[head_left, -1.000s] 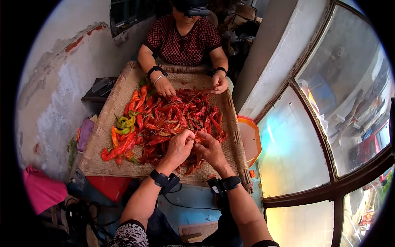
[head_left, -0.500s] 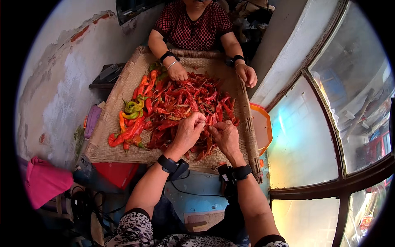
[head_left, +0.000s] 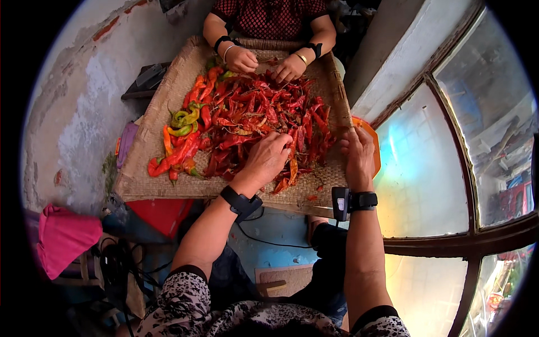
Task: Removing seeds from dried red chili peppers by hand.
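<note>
At the woven tray [head_left: 143,182], holds left hand [head_left: 268,156] curled over the red chillies [head_left: 264,106], heaped mostly beyond it, and right hand [head_left: 359,154] apart, at the right rim [head_left: 340,92]; cannot tell either hand's grip.

Daylight from window [head_left: 421,168] on my right, bluish-white glare there; wall [head_left: 78,118] to my left dimmer; fisheye bends frame [head_left: 438,245]; corners black.

Big tan woven tray [head_left: 135,181]. Wrinkly red peppers [head_left: 264,109] piled in middle. Smooth red peppers [head_left: 178,154], curly green peppers [head_left: 186,119] lying along left side.
</note>
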The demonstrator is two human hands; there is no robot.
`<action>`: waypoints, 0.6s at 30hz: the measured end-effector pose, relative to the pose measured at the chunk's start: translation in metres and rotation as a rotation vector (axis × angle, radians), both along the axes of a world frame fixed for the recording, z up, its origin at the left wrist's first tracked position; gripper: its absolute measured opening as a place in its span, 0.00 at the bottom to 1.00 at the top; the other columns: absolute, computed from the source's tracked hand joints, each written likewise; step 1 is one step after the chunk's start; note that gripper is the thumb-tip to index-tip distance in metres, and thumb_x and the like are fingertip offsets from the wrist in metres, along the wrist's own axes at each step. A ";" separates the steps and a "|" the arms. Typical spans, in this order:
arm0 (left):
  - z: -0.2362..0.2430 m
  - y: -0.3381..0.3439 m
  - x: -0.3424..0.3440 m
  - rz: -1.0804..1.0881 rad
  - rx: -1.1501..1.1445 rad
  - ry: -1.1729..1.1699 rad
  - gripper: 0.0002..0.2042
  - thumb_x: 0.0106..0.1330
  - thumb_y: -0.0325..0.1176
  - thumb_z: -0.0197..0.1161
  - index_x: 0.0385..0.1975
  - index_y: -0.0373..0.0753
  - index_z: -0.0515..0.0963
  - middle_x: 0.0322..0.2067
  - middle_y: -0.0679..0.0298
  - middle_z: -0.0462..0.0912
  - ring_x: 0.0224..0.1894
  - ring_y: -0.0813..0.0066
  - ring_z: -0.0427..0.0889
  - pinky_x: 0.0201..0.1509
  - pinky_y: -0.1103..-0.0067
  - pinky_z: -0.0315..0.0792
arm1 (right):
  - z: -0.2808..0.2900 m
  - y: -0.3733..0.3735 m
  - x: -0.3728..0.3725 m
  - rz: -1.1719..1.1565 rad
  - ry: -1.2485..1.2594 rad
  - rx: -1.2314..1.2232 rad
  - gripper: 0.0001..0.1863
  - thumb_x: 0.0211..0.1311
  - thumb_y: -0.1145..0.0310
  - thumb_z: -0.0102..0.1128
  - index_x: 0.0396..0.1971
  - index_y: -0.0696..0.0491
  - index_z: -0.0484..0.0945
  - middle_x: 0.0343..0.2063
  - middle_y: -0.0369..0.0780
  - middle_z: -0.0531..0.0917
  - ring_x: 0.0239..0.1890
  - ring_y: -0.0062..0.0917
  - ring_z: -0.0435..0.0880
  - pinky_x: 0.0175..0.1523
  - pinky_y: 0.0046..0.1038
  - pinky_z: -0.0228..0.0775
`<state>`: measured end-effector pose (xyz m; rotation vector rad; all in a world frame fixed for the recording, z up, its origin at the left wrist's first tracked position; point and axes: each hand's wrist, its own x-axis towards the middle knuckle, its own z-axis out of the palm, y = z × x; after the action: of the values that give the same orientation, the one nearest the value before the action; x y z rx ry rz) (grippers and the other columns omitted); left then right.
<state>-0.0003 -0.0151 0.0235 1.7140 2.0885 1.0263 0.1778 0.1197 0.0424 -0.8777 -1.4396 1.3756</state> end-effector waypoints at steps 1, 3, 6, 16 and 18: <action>-0.004 0.000 0.003 -0.010 -0.011 0.094 0.12 0.65 0.31 0.54 0.47 0.38 0.70 0.43 0.54 0.73 0.40 0.57 0.75 0.42 0.66 0.71 | -0.007 0.002 -0.001 0.000 0.000 0.000 0.15 0.64 0.62 0.54 0.37 0.60 0.75 0.25 0.33 0.77 0.24 0.14 0.74 0.28 0.16 0.66; -0.008 0.002 0.007 -0.018 -0.048 0.200 0.13 0.65 0.32 0.54 0.49 0.39 0.69 0.42 0.54 0.72 0.40 0.58 0.74 0.42 0.66 0.71 | -0.029 0.002 -0.011 -0.068 -0.578 0.413 0.16 0.58 0.63 0.58 0.41 0.57 0.74 0.27 0.41 0.79 0.30 0.30 0.78 0.33 0.28 0.71; -0.014 0.003 0.008 -0.028 -0.111 0.315 0.14 0.65 0.30 0.54 0.49 0.40 0.68 0.38 0.54 0.72 0.40 0.58 0.73 0.41 0.66 0.70 | -0.040 -0.007 -0.025 -0.121 -1.032 0.539 0.23 0.51 0.64 0.63 0.47 0.52 0.72 0.34 0.48 0.80 0.37 0.43 0.80 0.41 0.39 0.72; -0.007 -0.003 -0.008 0.012 -0.169 0.147 0.07 0.63 0.27 0.54 0.40 0.35 0.70 0.34 0.52 0.77 0.34 0.56 0.77 0.37 0.64 0.72 | -0.040 -0.044 -0.059 0.372 -0.481 0.422 0.21 0.49 0.80 0.56 0.47 0.55 0.73 0.29 0.42 0.83 0.33 0.31 0.82 0.40 0.31 0.73; -0.003 -0.004 -0.011 0.051 -0.165 -0.132 0.09 0.63 0.29 0.55 0.40 0.35 0.69 0.34 0.52 0.78 0.34 0.57 0.78 0.37 0.65 0.72 | -0.028 -0.044 -0.058 0.346 -0.482 0.430 0.22 0.49 0.80 0.57 0.48 0.55 0.73 0.28 0.41 0.82 0.32 0.30 0.81 0.40 0.30 0.72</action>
<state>-0.0116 -0.0196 0.0208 1.4818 2.0791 0.9255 0.1200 0.0753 0.0140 -0.7221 -2.2425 1.0591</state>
